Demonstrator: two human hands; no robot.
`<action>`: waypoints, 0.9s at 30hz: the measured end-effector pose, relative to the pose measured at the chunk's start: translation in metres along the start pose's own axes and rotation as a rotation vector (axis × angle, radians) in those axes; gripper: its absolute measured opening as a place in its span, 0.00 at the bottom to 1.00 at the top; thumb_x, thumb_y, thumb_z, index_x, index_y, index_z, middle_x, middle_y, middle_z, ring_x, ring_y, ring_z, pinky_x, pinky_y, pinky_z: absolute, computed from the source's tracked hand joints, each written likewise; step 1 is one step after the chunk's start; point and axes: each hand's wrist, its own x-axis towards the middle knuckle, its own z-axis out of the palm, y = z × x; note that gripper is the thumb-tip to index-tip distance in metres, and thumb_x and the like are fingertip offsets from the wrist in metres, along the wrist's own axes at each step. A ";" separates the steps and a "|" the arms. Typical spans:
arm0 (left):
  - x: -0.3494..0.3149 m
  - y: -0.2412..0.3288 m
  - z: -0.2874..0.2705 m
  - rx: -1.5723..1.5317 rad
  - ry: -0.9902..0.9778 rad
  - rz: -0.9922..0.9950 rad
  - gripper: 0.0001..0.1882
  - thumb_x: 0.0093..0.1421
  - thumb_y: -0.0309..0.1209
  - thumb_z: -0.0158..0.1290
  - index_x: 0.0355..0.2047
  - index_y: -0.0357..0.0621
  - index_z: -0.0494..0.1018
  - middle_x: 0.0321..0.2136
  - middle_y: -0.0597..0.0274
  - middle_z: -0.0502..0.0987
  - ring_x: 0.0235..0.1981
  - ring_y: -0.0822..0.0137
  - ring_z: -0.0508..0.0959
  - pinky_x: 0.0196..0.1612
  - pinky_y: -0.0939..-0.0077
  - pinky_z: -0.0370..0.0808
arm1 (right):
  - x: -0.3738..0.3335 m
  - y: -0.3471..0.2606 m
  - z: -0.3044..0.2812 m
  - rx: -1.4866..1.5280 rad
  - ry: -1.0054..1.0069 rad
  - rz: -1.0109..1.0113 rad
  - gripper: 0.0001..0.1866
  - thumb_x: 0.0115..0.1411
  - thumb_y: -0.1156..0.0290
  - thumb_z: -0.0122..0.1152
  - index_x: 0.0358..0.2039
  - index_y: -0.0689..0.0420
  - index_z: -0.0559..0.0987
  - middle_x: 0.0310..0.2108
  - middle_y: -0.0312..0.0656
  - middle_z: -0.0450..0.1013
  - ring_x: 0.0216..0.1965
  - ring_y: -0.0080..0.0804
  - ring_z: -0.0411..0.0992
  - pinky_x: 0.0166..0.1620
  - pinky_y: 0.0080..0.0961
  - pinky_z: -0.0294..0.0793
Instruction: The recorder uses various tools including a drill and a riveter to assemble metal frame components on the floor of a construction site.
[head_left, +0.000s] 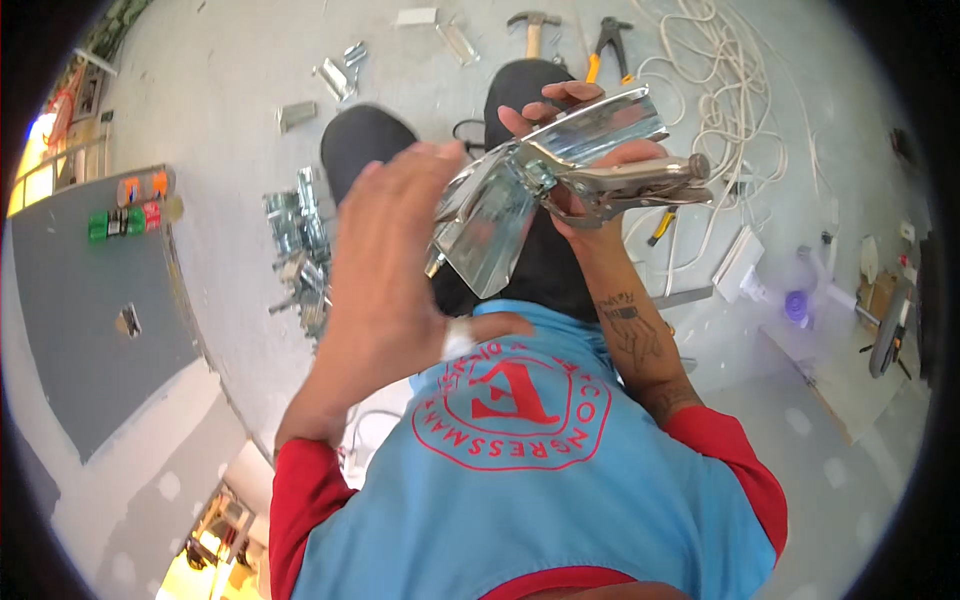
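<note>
My right hand (588, 230) grips a bent assembly of shiny metal channel pieces (595, 130), its fingers curled over the far edge and its thumb on the near side. Locking pliers (640, 182) are clamped at the joint between the pieces, their handles pointing right. One metal piece (492, 235) angles down to the left over my lap. Left of it, my left hand (390, 250) is raised close to the camera and slightly blurred. Its fingers are stretched out and its thumb stands apart, with a white wrap at the thumb's base. I see nothing held in it.
Several metal brackets (300, 235) are heaped left of my legs. Loose channel pieces (335, 80) lie ahead, near a hammer (534, 35) and yellow-handled pliers (608, 50). White cable (735, 110) is tangled at the right. Bottles (125, 222) lie on a grey panel (90, 320) at left.
</note>
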 end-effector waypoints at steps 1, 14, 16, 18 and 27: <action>-0.006 0.001 0.011 -0.125 0.025 -0.073 0.57 0.33 0.46 0.76 0.61 0.38 0.59 0.56 0.49 0.70 0.57 0.45 0.71 0.61 0.48 0.63 | -0.004 0.008 -0.001 0.019 -0.002 0.021 0.50 0.49 0.25 0.53 0.56 0.58 0.67 0.53 0.46 0.69 0.55 0.43 0.71 0.63 0.57 0.64; -0.004 -0.040 0.037 -0.345 -0.021 -0.289 0.27 0.50 0.26 0.67 0.48 0.41 0.67 0.34 0.50 0.80 0.36 0.51 0.82 0.38 0.67 0.76 | -0.067 -0.102 -0.015 -1.124 0.297 0.206 0.24 0.58 0.73 0.66 0.55 0.59 0.72 0.51 0.44 0.73 0.50 0.35 0.73 0.50 0.30 0.74; -0.001 -0.038 0.037 -0.361 -0.034 -0.299 0.27 0.50 0.26 0.67 0.48 0.41 0.67 0.34 0.50 0.80 0.35 0.52 0.82 0.38 0.68 0.76 | -0.056 -0.113 -0.010 -1.352 0.069 0.027 0.24 0.55 0.75 0.67 0.53 0.57 0.75 0.50 0.44 0.73 0.49 0.36 0.73 0.49 0.29 0.74; 0.001 -0.037 0.038 -0.340 -0.004 -0.224 0.26 0.50 0.26 0.67 0.47 0.41 0.67 0.32 0.52 0.80 0.33 0.56 0.82 0.38 0.70 0.76 | -0.040 -0.111 -0.009 -1.616 -0.295 -0.190 0.23 0.51 0.79 0.70 0.49 0.53 0.78 0.47 0.43 0.74 0.46 0.40 0.74 0.47 0.31 0.75; -0.015 -0.044 0.043 -0.404 -0.044 -0.289 0.28 0.51 0.24 0.67 0.51 0.38 0.68 0.47 0.53 0.78 0.48 0.63 0.80 0.51 0.69 0.77 | -0.019 -0.103 -0.024 -1.605 -0.543 -0.435 0.18 0.43 0.81 0.73 0.37 0.55 0.82 0.41 0.41 0.76 0.40 0.39 0.75 0.41 0.31 0.76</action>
